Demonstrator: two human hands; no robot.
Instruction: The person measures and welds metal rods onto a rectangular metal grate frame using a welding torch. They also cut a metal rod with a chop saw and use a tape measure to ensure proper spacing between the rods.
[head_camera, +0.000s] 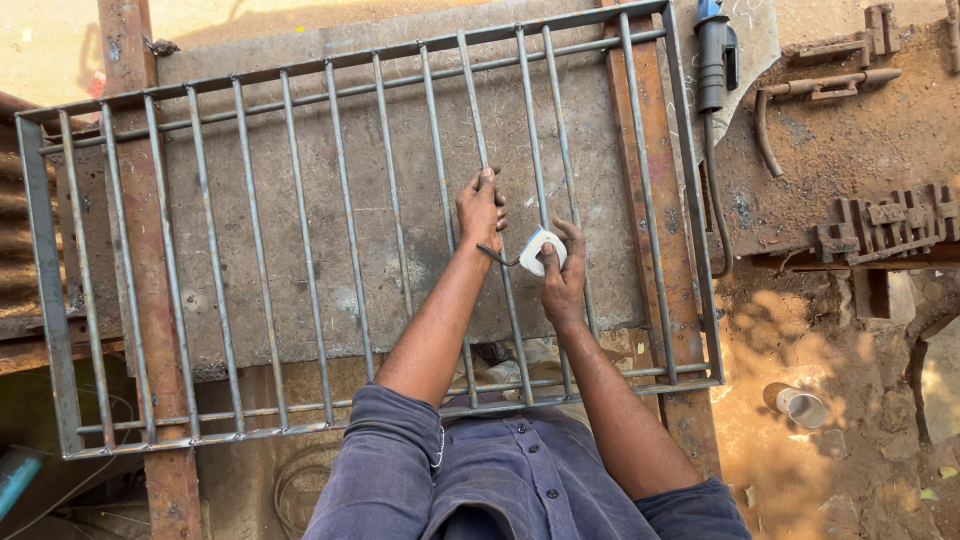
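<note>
A grey steel grille (300, 240) with many upright bars lies flat on a metal work table (400, 150). My left hand (480, 208) grips one of the middle bars near its midpoint, with the thumb pointing up along it. My right hand (562, 268) holds a small white tape measure (541, 250) just to the right of that bar. A short dark strip of tape runs from the case toward my left hand.
A blue and black power tool (714, 55) with its cable lies at the table's top right. Rusty metal clamps and parts (880, 225) sit on the ground to the right. A small white cup (801, 407) stands on the dirt at the lower right.
</note>
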